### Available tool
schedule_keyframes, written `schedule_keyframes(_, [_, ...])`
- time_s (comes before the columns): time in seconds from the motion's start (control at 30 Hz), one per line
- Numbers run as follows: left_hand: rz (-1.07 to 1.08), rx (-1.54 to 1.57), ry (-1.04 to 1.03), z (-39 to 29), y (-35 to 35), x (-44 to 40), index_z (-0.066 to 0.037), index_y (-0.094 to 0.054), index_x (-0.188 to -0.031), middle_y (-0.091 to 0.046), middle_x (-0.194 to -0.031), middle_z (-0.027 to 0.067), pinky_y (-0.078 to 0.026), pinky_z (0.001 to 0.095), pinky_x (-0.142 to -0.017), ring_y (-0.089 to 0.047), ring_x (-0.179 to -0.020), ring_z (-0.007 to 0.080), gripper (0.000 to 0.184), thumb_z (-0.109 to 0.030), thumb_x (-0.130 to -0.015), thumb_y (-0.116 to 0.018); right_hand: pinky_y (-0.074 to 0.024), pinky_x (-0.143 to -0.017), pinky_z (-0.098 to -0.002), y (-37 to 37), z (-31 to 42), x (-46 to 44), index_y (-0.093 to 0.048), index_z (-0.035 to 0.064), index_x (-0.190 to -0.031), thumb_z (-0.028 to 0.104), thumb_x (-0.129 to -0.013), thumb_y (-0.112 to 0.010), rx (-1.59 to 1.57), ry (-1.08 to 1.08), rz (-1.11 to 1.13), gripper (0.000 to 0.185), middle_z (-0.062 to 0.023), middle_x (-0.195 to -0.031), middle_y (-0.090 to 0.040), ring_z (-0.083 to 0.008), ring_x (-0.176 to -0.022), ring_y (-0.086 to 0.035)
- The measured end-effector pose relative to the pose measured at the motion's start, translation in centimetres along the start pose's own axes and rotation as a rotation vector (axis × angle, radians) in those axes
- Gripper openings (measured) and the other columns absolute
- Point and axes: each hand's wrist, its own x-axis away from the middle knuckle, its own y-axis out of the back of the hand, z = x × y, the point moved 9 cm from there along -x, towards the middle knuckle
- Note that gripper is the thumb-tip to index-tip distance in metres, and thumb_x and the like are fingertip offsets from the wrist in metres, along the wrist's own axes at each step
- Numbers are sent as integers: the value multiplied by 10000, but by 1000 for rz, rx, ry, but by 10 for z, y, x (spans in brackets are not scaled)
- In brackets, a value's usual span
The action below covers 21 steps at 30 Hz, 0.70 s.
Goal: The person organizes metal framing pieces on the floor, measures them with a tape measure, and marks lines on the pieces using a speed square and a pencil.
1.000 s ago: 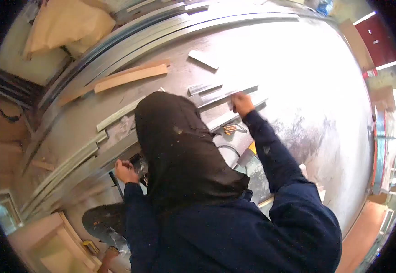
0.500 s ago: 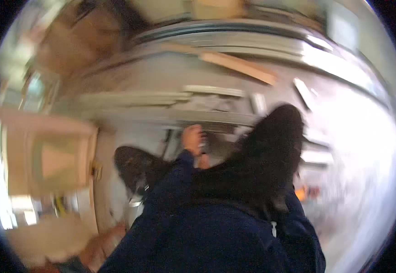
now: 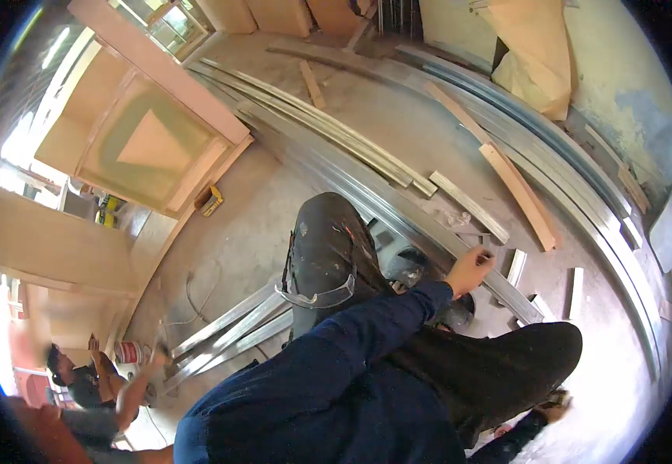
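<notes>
My left hand [image 3: 471,272] is at the near end of a long metal channel [image 3: 421,224], which runs diagonally across the floor in front of my knees. Its fingers are curled at the channel's edge; their undersides are hidden. Low on the right, my right hand [image 3: 556,406] is beside my thigh, small and blurred, so its fingers cannot be made out. Below the left hand, my shoe [image 3: 458,311] shows partly between my legs. A clear curved plastic piece [image 3: 316,296] lies across my left thigh.
Wooden strips [image 3: 517,193], metal offcuts [image 3: 575,292] and long metal profiles [image 3: 537,124] lie beyond the channel. More profiles [image 3: 231,329] lie left of my knee. A wooden cabinet [image 3: 158,131] and yellow tool [image 3: 212,201] stand left. Another person [image 3: 88,387] is low on the left.
My view has turned and sharpened, so the channel now slants down to the right. My left hand appears farther right, still at the channel. Another person has come into view.
</notes>
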Motion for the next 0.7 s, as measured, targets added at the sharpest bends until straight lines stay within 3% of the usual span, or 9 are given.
schedule_keyframes(0.03, [109, 35, -6, -12, -16, 2, -10, -579, -965, -573, -764, 18, -433, 264, -608, -522, -669, 109, 228, -226, -892, -570, -450, -880, -468, -41, 43, 27, -560, -15, -1138, 406, -884, -441, -86, 169, -505, 506, -182, -1083, -610, -298, -966, -590])
schedule_keyframes(0.07, [217, 72, -12, -24, -32, 5, -3, -579, -971, -576, -767, 22, -435, 264, -614, -529, -683, 111, 234, -224, -894, -569, -480, -860, -447, -55, 77, 18, -534, -30, -1183, 300, -921, -432, -30, 263, -387, 433, -187, -1138, -584, -284, -1008, -577])
schedule_keyframes(0.1, [227, 80, -15, -34, -38, 8, -3, -579, -971, -576, -767, 22, -435, 264, -614, -529, -683, 111, 234, -224, -894, -569, -497, -860, -423, -88, 115, 8, -521, -43, -1189, 224, -932, -448, 807, 587, -181, 377, -210, -1173, -552, -291, -1063, -551])
schedule_keyframes(0.17, [394, 100, -105, -63, -59, 13, -9, -584, -1004, -582, -788, 22, -454, 255, -633, -542, -698, 107, 243, -228, -902, -571, -532, -816, -405, -244, 114, 33, -516, -73, -1161, 182, -925, -462, 578, 803, 200, 352, -197, -1065, -590, -269, -967, -596])
schedule_keyframes(0.27, [497, 357, 31, -68, -77, 21, -15, -585, -1049, -590, -825, 22, -472, 243, -647, -554, -716, 104, 267, -241, -907, -572, -422, -470, -244, -401, 32, 29, -569, 10, -904, 162, -847, -507, 927, 359, 237, 174, -32, -705, -537, -113, -545, -485])
schedule_keyframes(0.3, [470, 415, 49, -69, -76, 25, -19, -582, -1075, -592, -852, 19, -488, 234, -656, -561, -728, 98, 295, -259, -902, -586, -423, -490, -231, -400, -6, 5, -581, 37, -945, 186, -813, -577, 1209, 209, 207, 199, -11, -779, -536, -88, -605, -503])
schedule_keyframes(0.37, [448, 426, 33, -68, -70, 29, -18, -581, -1075, -594, -857, 24, -488, 231, -638, -563, -731, 98, 294, -249, -894, -596, -445, -585, -328, -518, -54, 75, -544, -3, -921, 137, -771, -580, 1372, 746, 782, 209, -89, -764, -555, -190, -634, -520])
schedule_keyframes(0.43, [428, 439, 28, -60, -65, 27, -18, -580, -1075, -596, -861, 28, -489, 228, -620, -565, -734, 97, 293, -240, -886, -607, -451, -674, -392, -543, -92, 83, -525, -11, -919, 138, -732, -605, 1527, 801, 915, 252, -202, -840, -564, -359, -745, -565])
schedule_keyframes(0.7, [26, 163, 27, -23, -18, 0, -11, -580, -945, -597, -866, 68, -474, 307, -673, -562, -773, 167, 267, -168, -777, -715, -460, -773, -419, -544, -147, 58, -503, -5, -1034, 126, -724, -630, 1572, 568, 1125, 360, -226, -947, -570, -400, -880, -568])
